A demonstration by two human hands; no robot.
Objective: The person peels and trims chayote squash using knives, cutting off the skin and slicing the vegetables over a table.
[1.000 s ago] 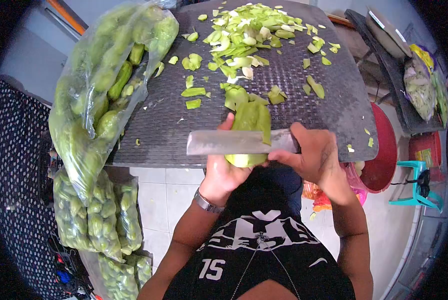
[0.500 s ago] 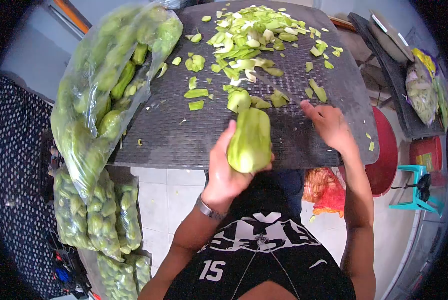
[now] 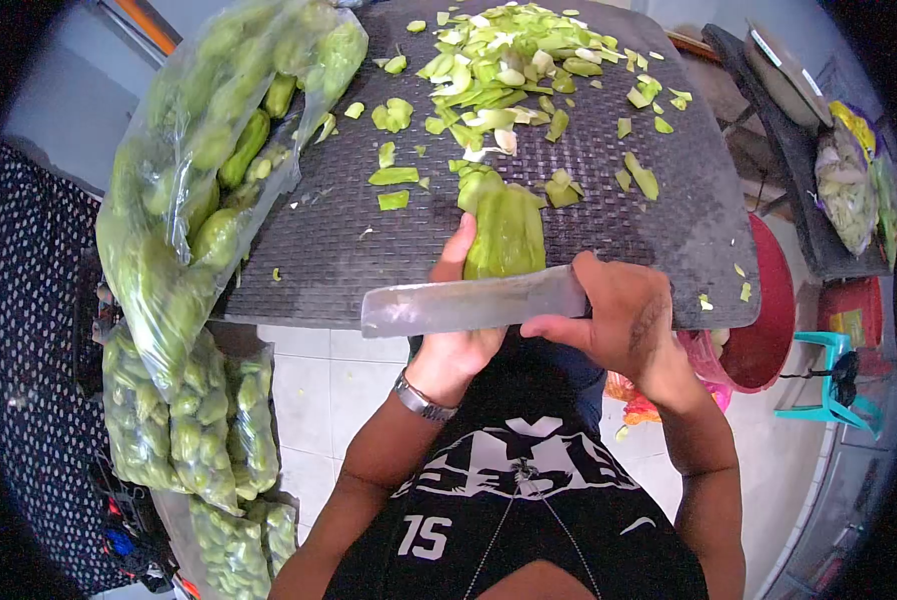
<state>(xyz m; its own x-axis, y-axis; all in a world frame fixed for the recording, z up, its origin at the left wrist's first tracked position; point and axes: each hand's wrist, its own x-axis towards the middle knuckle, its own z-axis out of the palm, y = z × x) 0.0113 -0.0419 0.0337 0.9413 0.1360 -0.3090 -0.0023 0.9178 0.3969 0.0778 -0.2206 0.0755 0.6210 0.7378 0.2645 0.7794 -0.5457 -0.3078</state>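
Observation:
A pale green chayote (image 3: 509, 235) with peeled, faceted sides rests in my left hand (image 3: 456, 360) over the table's near edge. My left thumb lies along its left side, while the other fingers are mostly hidden beneath it. My right hand (image 3: 629, 318) is closed around a knife (image 3: 469, 302), whose handle the fingers cover. The broad blade lies crosswise over the chayote's near end and hides part of my left hand. Just beyond the chayote, green peel pieces (image 3: 481, 187) lie on the dark woven-textured table (image 3: 319, 270).
A heap of peelings (image 3: 514, 60) covers the far middle of the table. At the left stands a large plastic bag of chayotes (image 3: 184, 170), with smaller filled bags (image 3: 194, 420) below. A red round tub (image 3: 769, 310) and a turquoise stool (image 3: 829, 385) are at the right.
My right hand has swung left and inward from the table's right side, bringing the knife blade across the chayote. The chayote has tilted, its near end now behind the blade.

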